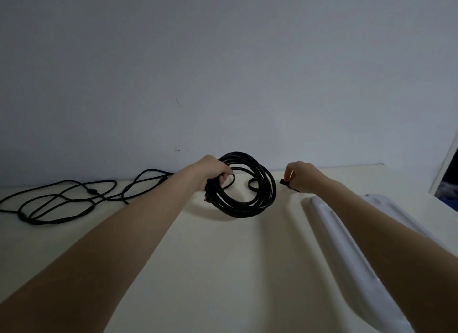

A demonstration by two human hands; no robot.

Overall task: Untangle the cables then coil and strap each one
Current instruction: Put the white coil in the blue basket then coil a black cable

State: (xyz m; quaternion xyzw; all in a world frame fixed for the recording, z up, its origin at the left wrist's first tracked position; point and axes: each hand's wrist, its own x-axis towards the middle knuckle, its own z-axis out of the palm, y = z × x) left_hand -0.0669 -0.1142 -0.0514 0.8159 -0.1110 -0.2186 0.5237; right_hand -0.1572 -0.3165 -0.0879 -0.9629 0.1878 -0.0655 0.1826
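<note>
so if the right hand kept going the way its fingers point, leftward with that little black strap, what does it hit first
Most likely the coiled black cable gripped by the left hand. The right hand, pinching the small black strap, has only bare table between; depth is uncertain.

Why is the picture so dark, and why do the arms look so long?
Head view: the room is dim, so the coiled cable casts only a soft shadow on the table; the wide lens stretches the arms toward the left hand and right hand.

A white plastic tray (347, 246) lies on my cream tabletop (223, 270), which runs back to a plain grey wall (223, 59).
</note>
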